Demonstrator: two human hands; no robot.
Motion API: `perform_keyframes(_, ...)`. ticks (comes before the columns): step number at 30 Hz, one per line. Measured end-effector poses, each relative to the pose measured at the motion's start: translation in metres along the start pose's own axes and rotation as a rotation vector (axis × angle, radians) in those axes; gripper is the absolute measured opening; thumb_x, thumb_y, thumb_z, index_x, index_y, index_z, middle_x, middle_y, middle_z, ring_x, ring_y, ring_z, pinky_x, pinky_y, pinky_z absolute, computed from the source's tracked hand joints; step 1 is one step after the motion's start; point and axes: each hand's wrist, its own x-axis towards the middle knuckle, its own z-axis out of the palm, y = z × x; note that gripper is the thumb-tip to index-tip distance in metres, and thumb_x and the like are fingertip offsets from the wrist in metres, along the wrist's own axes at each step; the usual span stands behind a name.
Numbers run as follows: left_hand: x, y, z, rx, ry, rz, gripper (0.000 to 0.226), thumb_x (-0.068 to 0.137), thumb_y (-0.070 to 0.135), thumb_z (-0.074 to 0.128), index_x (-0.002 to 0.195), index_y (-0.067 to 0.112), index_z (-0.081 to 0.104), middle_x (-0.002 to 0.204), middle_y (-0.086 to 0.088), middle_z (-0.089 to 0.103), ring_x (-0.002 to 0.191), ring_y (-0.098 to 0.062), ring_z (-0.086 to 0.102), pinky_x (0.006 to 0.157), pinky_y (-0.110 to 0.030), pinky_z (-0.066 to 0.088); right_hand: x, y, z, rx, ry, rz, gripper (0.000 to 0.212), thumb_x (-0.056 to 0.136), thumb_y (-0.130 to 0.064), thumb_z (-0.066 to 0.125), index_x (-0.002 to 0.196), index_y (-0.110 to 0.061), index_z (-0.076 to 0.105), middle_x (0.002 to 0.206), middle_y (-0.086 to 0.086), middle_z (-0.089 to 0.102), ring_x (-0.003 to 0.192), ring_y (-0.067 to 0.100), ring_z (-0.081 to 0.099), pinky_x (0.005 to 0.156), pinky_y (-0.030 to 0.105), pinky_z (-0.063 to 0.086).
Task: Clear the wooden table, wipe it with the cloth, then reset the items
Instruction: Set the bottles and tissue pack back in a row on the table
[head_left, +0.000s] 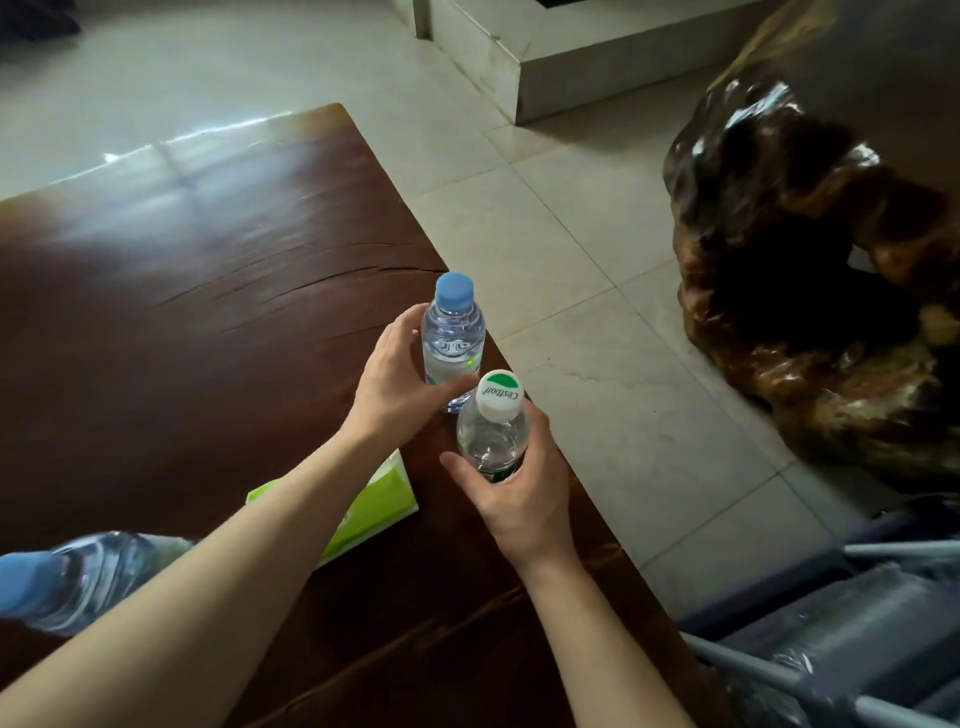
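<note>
A dark wooden table (208, 291) fills the left of the view. My left hand (395, 379) is wrapped around a clear water bottle with a blue cap (453, 332), which stands upright near the table's right edge. My right hand (519, 488) grips a second clear bottle with a white and green cap (493, 431), held just in front of the first. A green tissue pack (374, 504) lies on the table, partly hidden under my left forearm. No cloth is in view.
A third bottle with a blue cap (67, 582) sits at the lower left edge of the view. A large glossy carved wood piece (810, 260) stands on the tiled floor at right. Grey metal bars (831, 649) occupy the lower right corner.
</note>
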Motion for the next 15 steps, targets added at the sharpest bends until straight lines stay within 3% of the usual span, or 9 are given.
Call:
perform_keyframes(4, 0.013, 0.004, 0.014, -0.159, -0.001, -0.107, 0.079, 0.053, 0.044, 0.087, 0.125, 0.033, 0.056, 0.111, 0.012, 0.071, 0.103, -0.009, 0.068, 0.097, -0.043, 0.055, 0.000, 0.002, 0.003, 0.044, 0.023, -0.001, 0.062, 0.072, -0.032, 0.090, 0.122, -0.034, 0.054, 0.114, -0.014, 0.066, 0.109, 0.008, 0.065, 0.084, 0.006, 0.047)
perform_keyframes(9, 0.016, 0.004, 0.021, -0.190, 0.052, -0.117, 0.055, 0.058, 0.032, 0.090, 0.105, 0.031, 0.062, 0.096, 0.011, 0.073, 0.090, -0.008, 0.070, 0.089, -0.040, 0.058, 0.000, 0.004, 0.004, 0.051, 0.020, 0.010, 0.059, 0.073, -0.029, 0.089, 0.120, -0.032, 0.054, 0.112, -0.014, 0.065, 0.107, 0.007, 0.065, 0.082, 0.006, 0.048)
perform_keyframes(12, 0.012, 0.009, 0.018, -0.169, 0.063, -0.111, 0.054, 0.054, 0.042, 0.086, 0.102, 0.030, 0.063, 0.090, 0.015, 0.072, 0.083, 0.002, 0.067, 0.079, -0.024, 0.056, 0.001, 0.000, 0.004, 0.023, 0.025, 0.010, 0.059, 0.072, -0.027, 0.090, 0.118, -0.033, 0.054, 0.110, -0.016, 0.066, 0.105, 0.003, 0.065, 0.080, 0.005, 0.048)
perform_keyframes(15, 0.003, 0.016, 0.006, -0.165, 0.084, -0.097, 0.051, 0.048, 0.053, 0.078, 0.093, 0.034, 0.062, 0.083, 0.025, 0.070, 0.074, 0.012, 0.063, 0.065, -0.006, 0.044, 0.001, -0.009, 0.002, -0.015, 0.036, -0.021, 0.060, 0.071, -0.025, 0.091, 0.116, -0.036, 0.051, 0.109, -0.020, 0.064, 0.102, -0.006, 0.063, 0.076, 0.001, 0.044)
